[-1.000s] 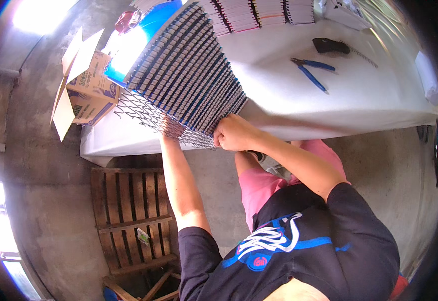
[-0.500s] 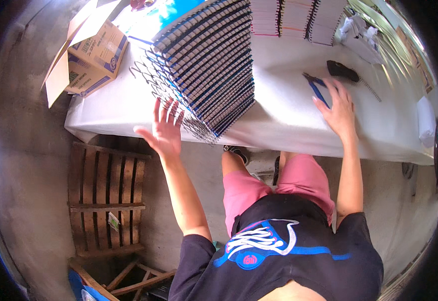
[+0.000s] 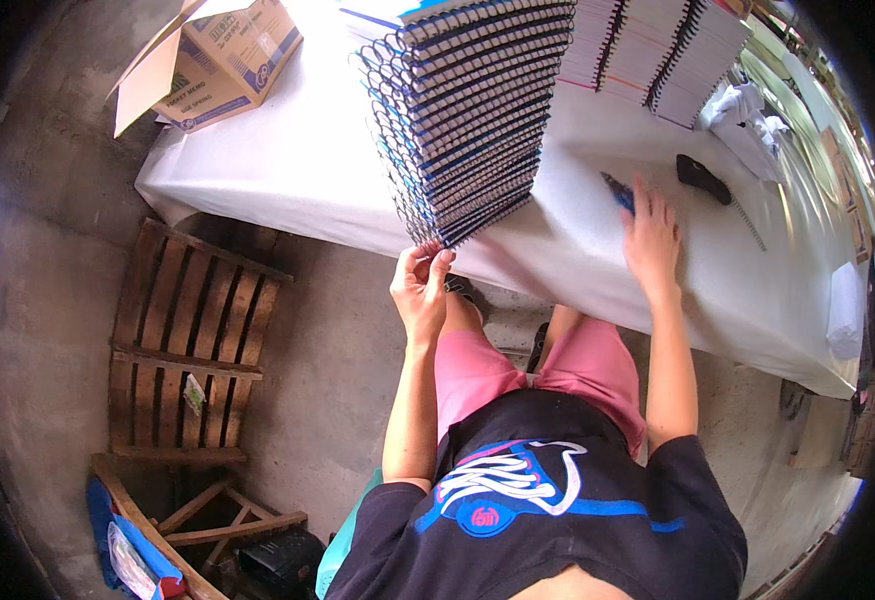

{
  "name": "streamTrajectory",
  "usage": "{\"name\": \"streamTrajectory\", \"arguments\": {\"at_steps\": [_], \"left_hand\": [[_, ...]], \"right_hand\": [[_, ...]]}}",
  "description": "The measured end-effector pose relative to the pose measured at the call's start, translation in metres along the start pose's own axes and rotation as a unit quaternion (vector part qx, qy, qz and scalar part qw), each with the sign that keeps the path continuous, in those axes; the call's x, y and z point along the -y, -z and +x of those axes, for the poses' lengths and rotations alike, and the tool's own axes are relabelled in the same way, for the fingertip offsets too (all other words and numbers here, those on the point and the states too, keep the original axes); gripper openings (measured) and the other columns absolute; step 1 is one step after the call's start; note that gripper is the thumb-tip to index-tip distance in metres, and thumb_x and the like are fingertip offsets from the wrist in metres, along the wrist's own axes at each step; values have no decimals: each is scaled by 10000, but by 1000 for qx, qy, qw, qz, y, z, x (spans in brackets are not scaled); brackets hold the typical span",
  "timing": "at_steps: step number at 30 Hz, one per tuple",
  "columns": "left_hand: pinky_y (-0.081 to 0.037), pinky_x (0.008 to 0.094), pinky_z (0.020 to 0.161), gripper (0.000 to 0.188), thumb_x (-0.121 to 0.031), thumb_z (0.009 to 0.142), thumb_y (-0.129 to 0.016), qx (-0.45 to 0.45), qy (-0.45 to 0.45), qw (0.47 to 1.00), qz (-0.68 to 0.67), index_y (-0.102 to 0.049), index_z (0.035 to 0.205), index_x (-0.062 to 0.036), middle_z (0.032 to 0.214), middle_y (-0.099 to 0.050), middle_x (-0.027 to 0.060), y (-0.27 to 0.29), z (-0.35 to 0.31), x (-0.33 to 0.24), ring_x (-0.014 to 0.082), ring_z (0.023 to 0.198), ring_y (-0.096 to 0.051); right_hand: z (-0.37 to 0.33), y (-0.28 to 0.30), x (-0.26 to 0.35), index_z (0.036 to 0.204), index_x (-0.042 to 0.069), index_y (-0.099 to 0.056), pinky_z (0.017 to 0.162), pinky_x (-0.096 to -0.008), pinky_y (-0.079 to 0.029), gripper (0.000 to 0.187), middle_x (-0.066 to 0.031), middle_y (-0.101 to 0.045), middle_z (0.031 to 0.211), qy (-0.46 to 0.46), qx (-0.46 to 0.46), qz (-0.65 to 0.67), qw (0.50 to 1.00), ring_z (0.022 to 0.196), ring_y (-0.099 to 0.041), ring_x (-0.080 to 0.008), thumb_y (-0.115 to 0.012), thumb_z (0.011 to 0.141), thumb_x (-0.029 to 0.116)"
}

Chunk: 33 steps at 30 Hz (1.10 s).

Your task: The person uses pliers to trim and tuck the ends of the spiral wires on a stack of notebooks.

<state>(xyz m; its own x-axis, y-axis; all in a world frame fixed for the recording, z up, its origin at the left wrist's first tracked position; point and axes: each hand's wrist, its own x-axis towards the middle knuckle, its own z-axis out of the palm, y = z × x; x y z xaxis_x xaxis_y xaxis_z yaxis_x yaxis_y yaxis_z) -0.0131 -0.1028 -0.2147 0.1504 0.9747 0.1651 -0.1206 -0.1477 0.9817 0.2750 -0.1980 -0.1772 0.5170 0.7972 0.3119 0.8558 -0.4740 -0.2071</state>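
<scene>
A tall stack of spiral-bound notebooks [image 3: 487, 110] stands on the table, its coiled edges toward me and long wire ends sticking out at its left corner. My left hand [image 3: 421, 295] is at the stack's lowest front corner, thumb and fingers pinched on a spiral wire end. Over to the right, my right hand [image 3: 652, 245] rests on the table with its fingers over blue-handled pliers [image 3: 619, 192]. The jaws point away to the left, while most of the handles are hidden under the hand.
Behind the stack are more spiral-bound books [image 3: 647, 60]. A black object [image 3: 704, 178] with a thin coil lies right of the pliers. An open cardboard box [image 3: 227, 65] stands on the white-covered table [image 3: 257, 170] at left. Below it is a wooden pallet [image 3: 192, 350].
My left hand has moved right and nearer, from spread fingers to a pinch at the stack's bottom corner. My right hand has come over the pliers. The view has shifted.
</scene>
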Motion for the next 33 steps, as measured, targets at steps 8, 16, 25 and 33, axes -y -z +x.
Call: {"name": "streamTrajectory", "arguments": {"at_steps": [8,16,25,33], "left_hand": [[-515,265,725,211,-149,908,-562,-24,28,998,-56,-581,1037,17,885,-635,81,-4,-3,-6,138,775,-626],[-524,275,748,202,-126,896,-576,-8,55,997,-58,-606,1039,13,891,-633,74,4,1,-7,132,768,-612],[-527,276,742,196,-124,892,-583,-5,62,996,-65,-609,1026,15,881,-628,66,5,2,-10,128,767,-611],[-528,263,724,195,-120,891,-584,-11,56,998,-40,-613,1027,17,875,-629,63,5,1,-11,112,752,-604]], "right_hand": [[-73,7,126,1308,129,-429,802,-416,-446,581,-138,-520,999,194,52,241,949,903,-530,-310,-625,764,180],[-70,10,146,1203,154,-510,883,-445,-346,571,-57,-531,1027,161,50,122,978,990,-501,-231,-675,657,178],[-71,3,143,1202,150,-513,883,-465,-357,552,-65,-532,1054,174,57,150,972,997,-505,-249,-657,670,175],[-63,-9,143,1135,111,-536,771,-432,-473,466,-113,-560,981,175,103,220,954,907,-573,-309,-645,683,135]]}}
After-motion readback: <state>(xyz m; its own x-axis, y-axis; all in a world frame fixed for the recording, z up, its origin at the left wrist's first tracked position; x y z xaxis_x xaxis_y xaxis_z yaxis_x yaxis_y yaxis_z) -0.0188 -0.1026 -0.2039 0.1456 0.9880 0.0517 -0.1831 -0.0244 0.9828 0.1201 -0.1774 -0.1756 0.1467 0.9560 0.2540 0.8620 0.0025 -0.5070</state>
